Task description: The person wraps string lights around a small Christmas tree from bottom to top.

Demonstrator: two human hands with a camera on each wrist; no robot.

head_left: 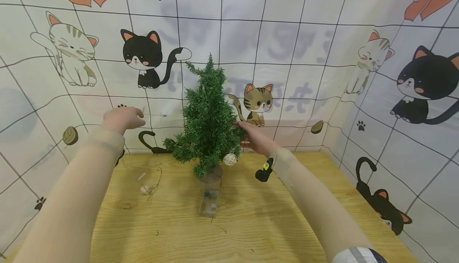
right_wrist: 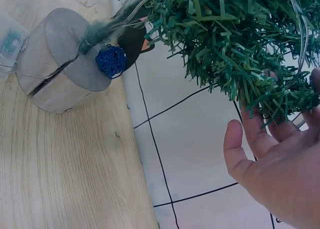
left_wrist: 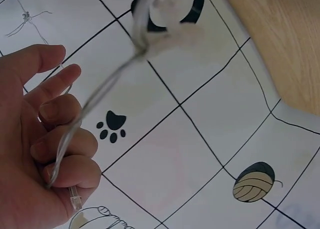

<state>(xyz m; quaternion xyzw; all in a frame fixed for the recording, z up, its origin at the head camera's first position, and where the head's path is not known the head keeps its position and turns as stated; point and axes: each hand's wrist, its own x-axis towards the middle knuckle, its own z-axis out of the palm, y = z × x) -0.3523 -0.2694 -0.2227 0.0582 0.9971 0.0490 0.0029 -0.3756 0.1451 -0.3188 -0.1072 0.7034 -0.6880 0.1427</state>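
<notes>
A small green artificial Christmas tree (head_left: 209,115) stands upright on a round wooden base (right_wrist: 65,64). Left of the tree, my raised left hand (head_left: 123,118) holds a thin, clear string of lights (left_wrist: 75,121) under its curled fingers, with a little clear bulb (left_wrist: 75,201) showing below them. My right hand (head_left: 258,138) is at the tree's right side. In the right wrist view its fingers reach in behind the branch tips and touch them, while the thumb stands apart. Wire (right_wrist: 303,29) runs through the foliage there. A white wicker ball (head_left: 230,159) hangs low on the tree's right.
A clear battery box (head_left: 209,203) lies in front of the base. On the wooden table (head_left: 269,223), to the left, is a pale ball (head_left: 145,190) with loose wire. A blue wicker ball (right_wrist: 111,61) sits by the trunk. Cat-print cloth (head_left: 287,52) hangs close behind.
</notes>
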